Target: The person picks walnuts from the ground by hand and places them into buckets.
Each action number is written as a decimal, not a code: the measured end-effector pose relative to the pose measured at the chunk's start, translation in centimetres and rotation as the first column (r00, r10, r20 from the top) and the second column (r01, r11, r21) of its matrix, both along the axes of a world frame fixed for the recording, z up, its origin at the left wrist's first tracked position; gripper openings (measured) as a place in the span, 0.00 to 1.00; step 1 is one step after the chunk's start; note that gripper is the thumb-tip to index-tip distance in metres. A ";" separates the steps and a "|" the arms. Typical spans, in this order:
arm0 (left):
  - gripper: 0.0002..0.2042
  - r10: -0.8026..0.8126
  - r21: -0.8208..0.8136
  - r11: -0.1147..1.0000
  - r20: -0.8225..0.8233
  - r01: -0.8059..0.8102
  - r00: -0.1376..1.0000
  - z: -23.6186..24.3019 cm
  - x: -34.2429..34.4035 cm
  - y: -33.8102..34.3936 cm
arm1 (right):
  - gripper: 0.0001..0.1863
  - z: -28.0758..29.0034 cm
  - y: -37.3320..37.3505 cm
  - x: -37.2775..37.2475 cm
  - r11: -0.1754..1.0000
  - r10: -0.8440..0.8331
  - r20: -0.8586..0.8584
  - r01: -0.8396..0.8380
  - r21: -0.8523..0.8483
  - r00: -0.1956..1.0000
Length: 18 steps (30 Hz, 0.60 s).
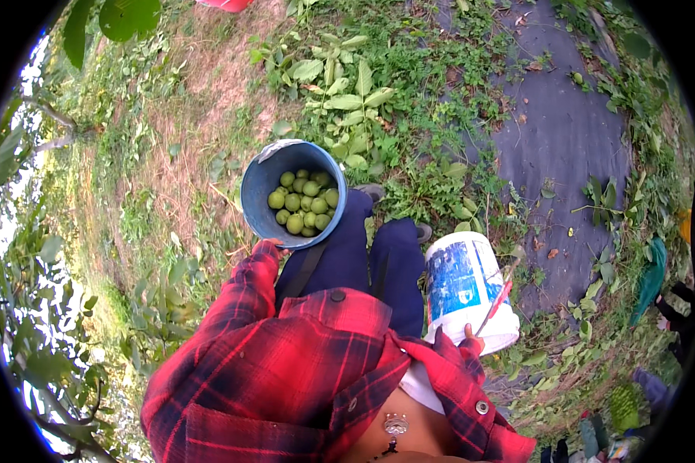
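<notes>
A blue bucket (252, 197) holding several round green fruits (305, 202), which look like walnuts in their husks, hangs in front of my left thigh. My left hand (270, 245) is closed at its near rim, mostly hidden by the red plaid sleeve. By my right leg, a white bucket (465, 274) with a worn blue print lies tilted. My right hand (471, 341) grips it near its wide end, thumb showing and the other fingers hidden. A thin rod with a red part (502, 295) crosses the bucket beside the thumb; whether it is the bucket's handle I cannot tell.
Weeds and leafy cut branches (347, 92) cover the ground ahead. Dark ground sheeting (556, 170) runs along the right. Tree branches (54, 123) reach in at the left. A red object (225, 4) shows at the far edge; clothing and bags (625, 407) lie at lower right.
</notes>
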<state>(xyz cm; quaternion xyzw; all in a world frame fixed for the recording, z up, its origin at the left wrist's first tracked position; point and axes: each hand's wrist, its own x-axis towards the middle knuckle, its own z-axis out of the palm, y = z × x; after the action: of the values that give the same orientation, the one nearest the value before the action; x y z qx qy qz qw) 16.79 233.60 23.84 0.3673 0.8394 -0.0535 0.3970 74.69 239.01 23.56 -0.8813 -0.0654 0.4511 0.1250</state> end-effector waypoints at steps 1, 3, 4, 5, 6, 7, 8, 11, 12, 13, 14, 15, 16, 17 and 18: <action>0.13 0.301 -0.051 0.953 0.081 -0.297 0.950 0.4 -0.1 -0.2 | 0.19 0.3 0.0 -0.2 0.998 0.063 0.008 -0.064 0.004 0.998; 0.14 0.778 -0.204 0.628 0.184 -0.751 0.600 0.6 -0.5 0.5 | 0.20 -0.1 -0.8 0.0 0.996 0.088 -0.016 -0.088 -0.006 0.996; 0.14 0.922 -0.296 0.380 0.192 -0.876 0.335 0.7 -0.8 1.0 | 0.20 -0.3 -1.1 0.0 0.993 0.114 -0.009 -0.114 -0.015 0.993; 0.15 0.985 -0.383 0.100 0.169 -0.918 0.037 0.6 -1.1 1.4 | 0.20 -0.2 -0.7 -0.5 0.989 0.145 -0.004 -0.145 -0.024 0.989; 0.16 0.957 -0.458 -0.184 0.118 -0.870 -0.264 0.4 -1.5 1.7 | 0.21 0.1 -0.6 -1.4 0.982 0.187 0.050 -0.185 -0.038 0.981; 0.16 0.844 -0.522 -0.439 0.042 -0.732 -0.535 0.1 -1.6 2.4 | 0.24 -0.6 -0.9 -0.7 0.958 0.248 0.035 -0.240 -0.157 0.968; 0.16 0.804 -0.520 -0.459 0.101 -0.720 -0.586 -0.1 -1.5 1.7 | 0.25 -1.2 -2.0 -0.7 0.976 0.202 0.011 -0.200 -0.083 0.979; 0.16 0.740 -0.372 -0.603 0.071 -0.706 -0.669 -1.4 -2.1 -1.3 | 0.28 1.0 -0.4 -6.0 0.948 0.295 0.107 -0.276 -0.162 0.950; 0.16 0.726 -0.353 -0.625 0.065 -0.696 -0.685 -1.9 -2.3 -1.9 | 0.29 2.0 0.8 -7.5 0.921 0.356 0.181 -0.312 -0.234 0.917; 0.17 0.708 -0.364 -0.643 0.055 -0.674 -0.704 -2.2 -2.7 -2.6 | 0.29 0.9 0.4 -7.2 0.920 0.330 0.155 -0.282 -0.271 0.931; 0.17 0.714 -0.414 -0.626 0.036 -0.661 -0.699 -3.5 -2.4 -0.9 | 0.29 -0.9 -0.8 -4.4 0.932 0.268 0.171 -0.210 -0.295 0.948; 0.17 0.714 -0.450 -0.617 0.024 -0.645 -0.700 -4.8 -2.7 -0.1 | 0.29 -2.1 -1.1 -3.1 0.935 0.217 0.171 -0.154 -0.319 0.961; 0.17 0.702 -0.464 -0.624 0.020 -0.629 -0.712 -5.7 -3.8 -0.8 | 0.28 -1.6 0.5 -3.9 0.875 0.329 0.173 -0.231 -0.425 0.928; 0.17 0.687 -0.483 -0.632 0.012 -0.605 -0.727 -6.2 -5.0 -1.6 | 0.28 -0.7 1.6 -4.8 0.908 0.329 0.153 -0.267 -0.323 0.932; 0.17 0.680 -0.507 -0.629 0.009 -0.589 -0.734 -6.8 -6.3 -1.9 | 0.28 0.1 2.3 -6.1 0.931 0.326 0.132 -0.294 -0.214 0.936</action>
<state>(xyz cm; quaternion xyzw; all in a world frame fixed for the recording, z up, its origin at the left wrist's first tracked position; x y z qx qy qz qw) 10.46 231.66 17.01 -0.6471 0.5237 0.3511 0.4286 68.61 241.29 23.68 -0.9019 -0.1707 0.3948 -0.0391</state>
